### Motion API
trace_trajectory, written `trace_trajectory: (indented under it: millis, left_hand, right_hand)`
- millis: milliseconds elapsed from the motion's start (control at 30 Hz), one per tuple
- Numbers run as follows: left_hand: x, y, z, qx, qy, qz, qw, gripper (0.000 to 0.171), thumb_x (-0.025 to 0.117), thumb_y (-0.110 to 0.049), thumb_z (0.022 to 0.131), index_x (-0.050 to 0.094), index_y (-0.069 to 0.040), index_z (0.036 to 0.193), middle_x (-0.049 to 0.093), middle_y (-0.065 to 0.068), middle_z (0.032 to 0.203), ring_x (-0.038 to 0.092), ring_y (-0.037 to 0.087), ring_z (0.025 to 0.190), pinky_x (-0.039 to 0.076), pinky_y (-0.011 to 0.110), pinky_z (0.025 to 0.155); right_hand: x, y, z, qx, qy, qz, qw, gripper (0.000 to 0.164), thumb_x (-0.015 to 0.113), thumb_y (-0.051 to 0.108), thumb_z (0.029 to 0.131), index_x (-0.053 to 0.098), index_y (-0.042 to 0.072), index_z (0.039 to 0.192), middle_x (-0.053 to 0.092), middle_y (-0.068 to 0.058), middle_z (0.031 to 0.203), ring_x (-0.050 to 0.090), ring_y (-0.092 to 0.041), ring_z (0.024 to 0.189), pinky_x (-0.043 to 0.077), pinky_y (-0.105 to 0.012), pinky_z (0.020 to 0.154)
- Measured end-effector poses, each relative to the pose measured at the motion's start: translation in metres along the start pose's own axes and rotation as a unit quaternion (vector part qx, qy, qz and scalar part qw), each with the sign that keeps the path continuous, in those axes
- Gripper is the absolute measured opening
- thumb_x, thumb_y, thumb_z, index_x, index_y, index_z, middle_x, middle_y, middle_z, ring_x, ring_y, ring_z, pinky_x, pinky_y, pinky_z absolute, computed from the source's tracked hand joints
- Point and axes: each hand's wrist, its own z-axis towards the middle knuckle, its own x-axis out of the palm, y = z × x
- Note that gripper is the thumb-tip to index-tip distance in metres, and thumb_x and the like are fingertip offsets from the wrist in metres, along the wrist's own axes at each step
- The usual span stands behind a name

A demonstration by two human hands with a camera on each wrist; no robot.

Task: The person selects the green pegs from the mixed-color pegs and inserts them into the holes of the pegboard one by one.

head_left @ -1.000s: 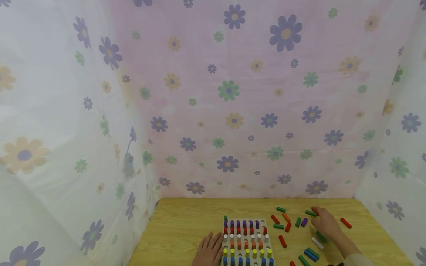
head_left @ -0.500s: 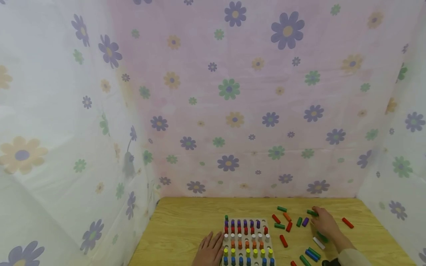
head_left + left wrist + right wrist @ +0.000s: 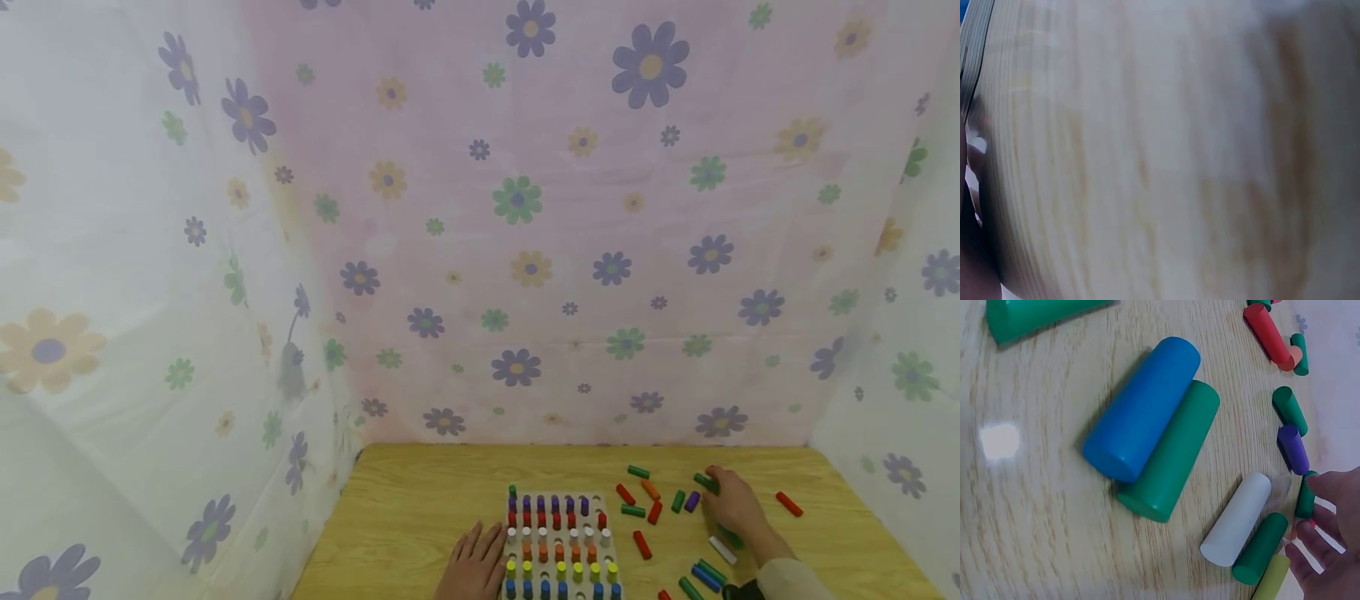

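My right hand (image 3: 735, 504) reaches over the loose pegs at the right side of the table, thumb and fingertips round a short green peg (image 3: 1305, 497) that lies there. A bit of a red peg (image 3: 1312, 522) shows beside the fingers, mostly hidden. The left hand (image 3: 472, 562) lies with spread fingers against the left edge of a pale pegboard (image 3: 545, 567). Rows of green, purple, red, white, orange, yellow and blue pegs stand upright in the board, with several holes bare. In the left wrist view, blurred wood grain fills most of the picture.
Under the right wrist lie a white peg (image 3: 1236, 519), a blue peg (image 3: 1142, 409) and several green ones. A purple peg (image 3: 1293, 449), an orange peg (image 3: 650, 489) and red pegs are scattered nearby. Flowered cloth (image 3: 525, 250) hangs behind the wooden table (image 3: 420, 500).
The right hand's fingertips have shifted slightly left, from the red peg onto the end of the green peg. The left hand and the board keep their places; the view has drifted slightly.
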Motion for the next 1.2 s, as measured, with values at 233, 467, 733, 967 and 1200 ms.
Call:
trace_trajectory:
  millis: [233, 467, 733, 967, 1200]
  left_hand:
    - [0.000, 0.001, 0.000, 0.000, -0.006, 0.006, 1.0000, 0.062, 0.021, -0.055, 0.111, 0.049, -0.022, 0.155, 0.049, -0.004, 0.156, 0.043, 0.034, 0.144, 0.040, 0.056, 0.113]
    - [0.000, 0.003, 0.000, 0.002, -0.004, 0.005, 1.0000, 0.063, 0.019, -0.056, 0.110, 0.047, -0.023, 0.156, 0.047, -0.004, 0.157, 0.042, 0.034, 0.145, 0.038, 0.056, 0.115]
    - [0.002, 0.002, 0.000, 0.005, -0.005, -0.001, 1.0000, 0.061, 0.021, -0.055, 0.111, 0.046, -0.024, 0.157, 0.047, -0.005, 0.158, 0.041, 0.034, 0.146, 0.038, 0.055, 0.115]
    - [0.001, 0.001, 0.000, -0.002, -0.001, -0.001, 1.0000, 0.061, 0.020, -0.055, 0.111, 0.046, -0.024, 0.157, 0.046, -0.005, 0.158, 0.041, 0.033, 0.146, 0.038, 0.055, 0.115]
    - [0.001, 0.002, 0.000, 0.001, -0.010, 0.015, 0.9998, 0.064, 0.017, -0.056, 0.111, 0.048, -0.023, 0.155, 0.048, -0.005, 0.157, 0.043, 0.033, 0.144, 0.040, 0.056, 0.113]
  right_hand:
    - [0.006, -0.002, 0.005, 0.026, 0.010, -0.002, 1.000, 0.045, 0.064, 0.001, 0.089, 0.051, -0.025, 0.124, 0.058, -0.042, 0.112, 0.059, -0.057, 0.103, 0.052, -0.065, 0.089]
    - [0.009, 0.007, 0.006, 0.055, 0.000, -0.005, 0.998, 0.040, 0.063, 0.003, 0.092, 0.054, -0.026, 0.119, 0.059, -0.043, 0.115, 0.059, -0.057, 0.104, 0.052, -0.064, 0.089]
    - [0.009, 0.009, 0.004, 0.051, -0.010, 0.000, 0.999, 0.028, 0.064, -0.001, 0.089, 0.060, -0.023, 0.106, 0.064, -0.036, 0.100, 0.063, -0.051, 0.092, 0.054, -0.062, 0.084]
    - [0.012, 0.004, 0.006, 0.023, -0.028, -0.009, 0.999, 0.016, 0.067, -0.002, 0.088, 0.063, -0.017, 0.093, 0.066, -0.025, 0.086, 0.064, -0.038, 0.079, 0.055, -0.055, 0.074]
    - [0.011, 0.004, 0.004, 0.015, -0.043, 0.005, 0.999, 0.018, 0.063, -0.001, 0.090, 0.064, -0.018, 0.096, 0.067, -0.026, 0.088, 0.064, -0.036, 0.079, 0.056, -0.052, 0.071]
